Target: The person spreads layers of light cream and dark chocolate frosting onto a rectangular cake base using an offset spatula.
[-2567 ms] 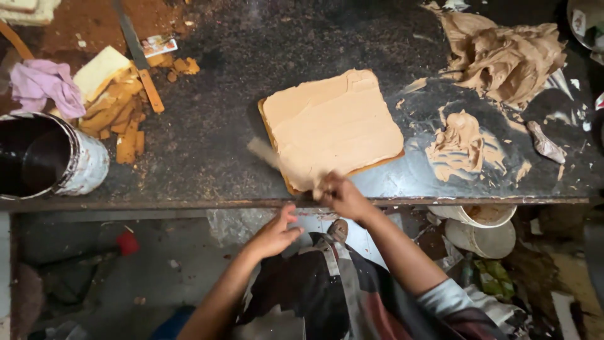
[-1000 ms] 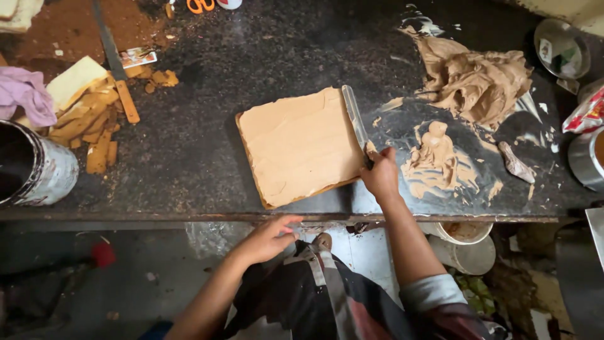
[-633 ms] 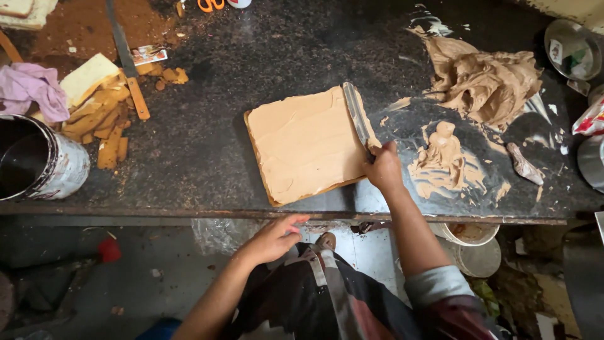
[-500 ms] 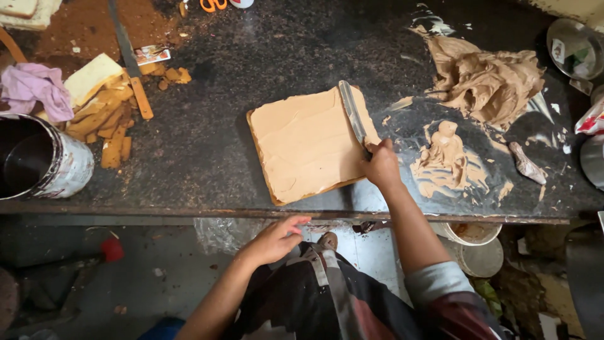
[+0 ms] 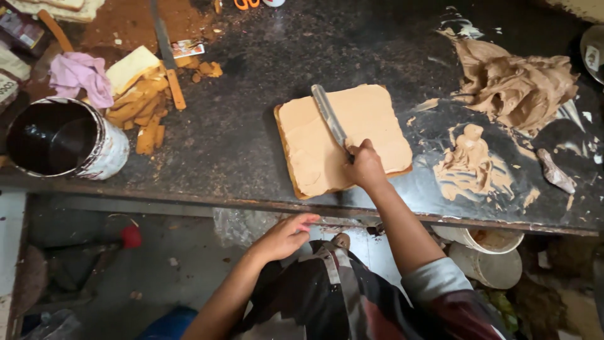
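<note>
With your right hand (image 5: pixel 365 167) clamped on the long palette knife (image 5: pixel 329 116), keep its blade flat on the tan-frosted square cake slab (image 5: pixel 343 137) near the counter's front edge, your open left hand (image 5: pixel 286 236) below that slab.

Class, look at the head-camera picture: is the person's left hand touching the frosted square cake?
Apart. The head view shows the left hand below the counter edge, with bare dark counter between it and the frosted square cake.

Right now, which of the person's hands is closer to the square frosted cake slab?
Right. The right hand is over the cake slab, holding a long spatula laid across it. The left hand is off the counter, below its front edge.
</note>
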